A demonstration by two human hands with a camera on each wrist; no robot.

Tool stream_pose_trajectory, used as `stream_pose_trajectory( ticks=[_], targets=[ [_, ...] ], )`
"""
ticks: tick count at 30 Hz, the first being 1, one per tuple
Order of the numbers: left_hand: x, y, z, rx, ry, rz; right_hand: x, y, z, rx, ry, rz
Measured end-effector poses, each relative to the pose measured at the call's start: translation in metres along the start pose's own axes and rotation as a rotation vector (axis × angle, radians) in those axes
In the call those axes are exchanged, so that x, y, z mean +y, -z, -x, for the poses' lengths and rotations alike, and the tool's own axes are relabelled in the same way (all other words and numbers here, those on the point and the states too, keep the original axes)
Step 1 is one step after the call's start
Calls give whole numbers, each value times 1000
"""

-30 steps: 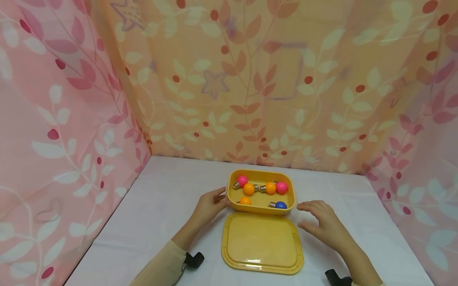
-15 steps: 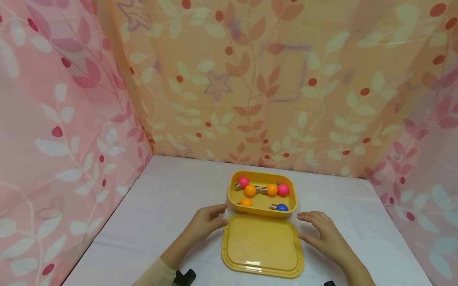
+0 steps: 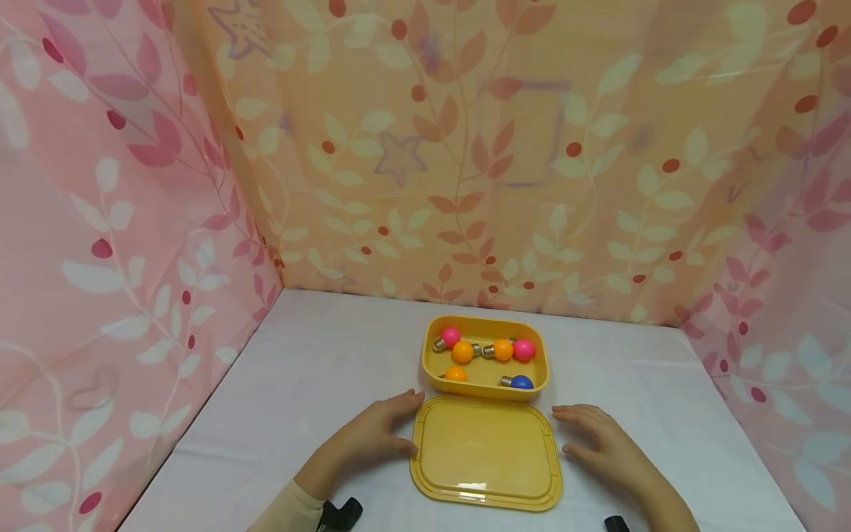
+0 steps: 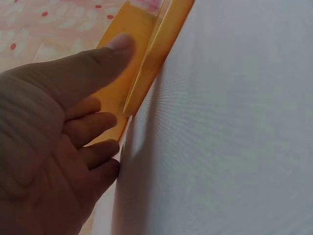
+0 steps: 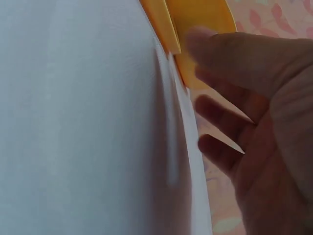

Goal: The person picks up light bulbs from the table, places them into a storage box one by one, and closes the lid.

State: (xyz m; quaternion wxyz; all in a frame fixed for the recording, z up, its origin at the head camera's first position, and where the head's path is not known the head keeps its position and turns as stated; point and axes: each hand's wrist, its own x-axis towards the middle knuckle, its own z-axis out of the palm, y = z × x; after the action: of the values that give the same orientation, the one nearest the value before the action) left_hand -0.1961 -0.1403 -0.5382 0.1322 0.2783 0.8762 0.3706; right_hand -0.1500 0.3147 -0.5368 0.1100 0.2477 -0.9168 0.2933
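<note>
A yellow lid (image 3: 485, 452) lies flat on the table, just in front of a yellow box (image 3: 488, 391). Inside the box are several small light bulbs: pink ones (image 3: 524, 349), orange ones (image 3: 462, 352) and a blue one (image 3: 521, 382). My left hand (image 3: 372, 434) is at the lid's left edge, thumb and fingers spread apart; whether the thumb touches the rim I cannot tell. On the other side my right hand (image 3: 605, 447) stands just off the lid's right edge, fingers loosely bent and holding nothing. Both wrist views show the hands (image 4: 63, 122) beside yellow plastic edges.
A white cloth (image 3: 332, 347) covers the table. Patterned fabric (image 3: 399, 148) hangs behind it, with pink leaf-print fabric (image 3: 133, 258) on the left and right sides. Black wrist-camera parts (image 3: 340, 513) sit by the wrists.
Both hands have drawn back toward the person, from the sides of the box to the sides of the lid. The box, bulbs and lid stay in place.
</note>
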Motion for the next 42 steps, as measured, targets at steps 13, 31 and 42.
stream_pose_trajectory(
  ticks=[13, 31, 42],
  targets=[
    [-5, 7, 6, -108, -79, -134, 9, -3, 8, -130, -24, -48],
    [-5, 4, 5, -84, -92, -160, 14, -9, 7, -118, 4, -46],
    [-16, 7, 2, -58, -49, 322, 13, -1, 11, -158, -123, -206]
  ],
)
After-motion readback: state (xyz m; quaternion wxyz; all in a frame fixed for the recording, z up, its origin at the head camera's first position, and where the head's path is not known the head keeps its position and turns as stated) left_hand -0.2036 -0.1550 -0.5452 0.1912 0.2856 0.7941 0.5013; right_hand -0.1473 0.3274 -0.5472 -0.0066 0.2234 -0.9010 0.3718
